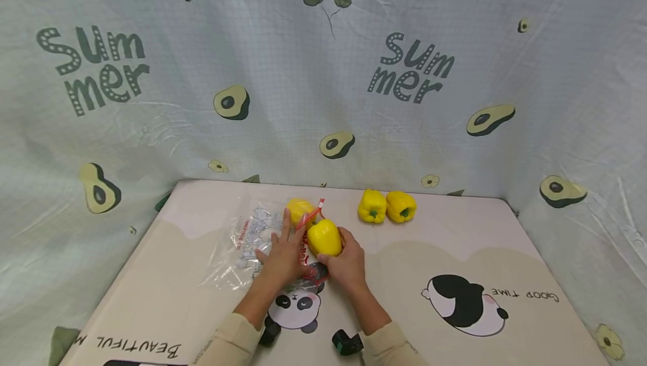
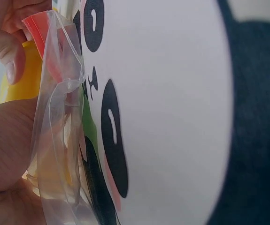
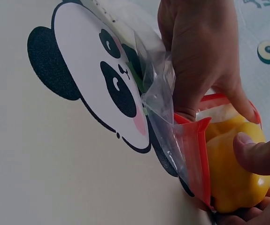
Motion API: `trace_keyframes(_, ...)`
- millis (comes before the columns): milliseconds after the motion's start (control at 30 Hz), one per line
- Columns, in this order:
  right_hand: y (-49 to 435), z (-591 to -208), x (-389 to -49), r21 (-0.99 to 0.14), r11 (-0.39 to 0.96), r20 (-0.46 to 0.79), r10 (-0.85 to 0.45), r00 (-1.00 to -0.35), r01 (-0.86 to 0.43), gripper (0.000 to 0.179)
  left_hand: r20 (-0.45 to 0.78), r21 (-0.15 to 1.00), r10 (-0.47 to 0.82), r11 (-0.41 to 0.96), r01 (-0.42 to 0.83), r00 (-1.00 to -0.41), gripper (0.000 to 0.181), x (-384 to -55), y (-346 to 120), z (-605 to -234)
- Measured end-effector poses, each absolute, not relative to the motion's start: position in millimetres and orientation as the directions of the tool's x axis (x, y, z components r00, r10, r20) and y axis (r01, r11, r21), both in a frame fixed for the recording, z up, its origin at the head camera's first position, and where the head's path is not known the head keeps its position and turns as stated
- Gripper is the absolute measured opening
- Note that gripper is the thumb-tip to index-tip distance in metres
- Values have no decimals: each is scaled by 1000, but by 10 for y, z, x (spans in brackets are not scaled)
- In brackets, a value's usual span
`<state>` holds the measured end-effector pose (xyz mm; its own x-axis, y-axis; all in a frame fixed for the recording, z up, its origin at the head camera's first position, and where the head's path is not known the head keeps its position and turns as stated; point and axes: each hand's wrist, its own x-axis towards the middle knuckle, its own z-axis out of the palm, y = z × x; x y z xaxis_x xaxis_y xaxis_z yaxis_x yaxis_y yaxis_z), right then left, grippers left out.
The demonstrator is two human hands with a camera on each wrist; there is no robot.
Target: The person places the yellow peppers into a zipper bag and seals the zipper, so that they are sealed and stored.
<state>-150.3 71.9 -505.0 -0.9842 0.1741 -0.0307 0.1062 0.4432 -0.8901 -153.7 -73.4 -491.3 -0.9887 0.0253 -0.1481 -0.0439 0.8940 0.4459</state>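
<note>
A clear plastic bag (image 1: 247, 245) with red-edged opening and printed pictures lies on the table. My left hand (image 1: 282, 259) rests on it with fingers spread. In the right wrist view, that hand's thumb and a finger stretch the red rim (image 3: 198, 157) apart. My right hand (image 1: 350, 260) grips a yellow bell pepper (image 1: 324, 238) between thumb and fingers, right at the bag's mouth. Another yellow bell pepper (image 1: 299, 209) shows through the plastic just beyond the left fingertips. Clear plastic (image 2: 55, 154) covers part of the left hand in the left wrist view.
Two more yellow bell peppers, one (image 1: 372, 206) touching the other (image 1: 401, 207), sit at the back of the table, right of the hands. The table cover (image 1: 404, 276) has printed pandas. A curtain (image 1: 283, 74) with avocado prints hangs behind the table.
</note>
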Motion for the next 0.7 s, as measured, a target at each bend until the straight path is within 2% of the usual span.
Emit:
trace_keyframes(333, 707, -5025, -1520, -891, 438, -45, 176, -983, 119, 78, -122, 452, 36, 892, -23, -992, 108, -1517, -735, -4896)
trace_keyframes(700, 774, -5018, -1550, -876, 477, -41, 75, -996, 72, 78, -137, 443, 36, 896, -29, -990, 109, -1509, -730, -4917)
